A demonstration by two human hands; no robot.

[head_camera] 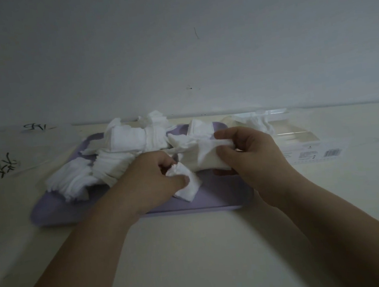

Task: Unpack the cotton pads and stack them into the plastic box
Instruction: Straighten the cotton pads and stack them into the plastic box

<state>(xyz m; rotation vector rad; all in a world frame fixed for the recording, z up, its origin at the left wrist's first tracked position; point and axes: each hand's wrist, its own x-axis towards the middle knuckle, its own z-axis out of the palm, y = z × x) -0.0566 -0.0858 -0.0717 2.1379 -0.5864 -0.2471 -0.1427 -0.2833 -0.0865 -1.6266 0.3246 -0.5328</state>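
A lilac plastic tray (217, 199) lies on the table, with several loose heaps of white cotton pads (133, 138) across its far half. My left hand (150, 184) pinches a small bundle of pads (186, 184) between thumb and fingers above the tray's middle. My right hand (249, 152) grips a thicker stack of pads (207, 158) from its right end, thumb under, fingers over. A clear plastic box (302, 134) lies to the right of the tray, with a few pads (259, 120) at its far left end.
The pale table meets a white wall just behind the tray. Black scribbles (7, 165) mark the table at the far left. A printed label with a barcode (333, 152) shows on the clear box's near side.
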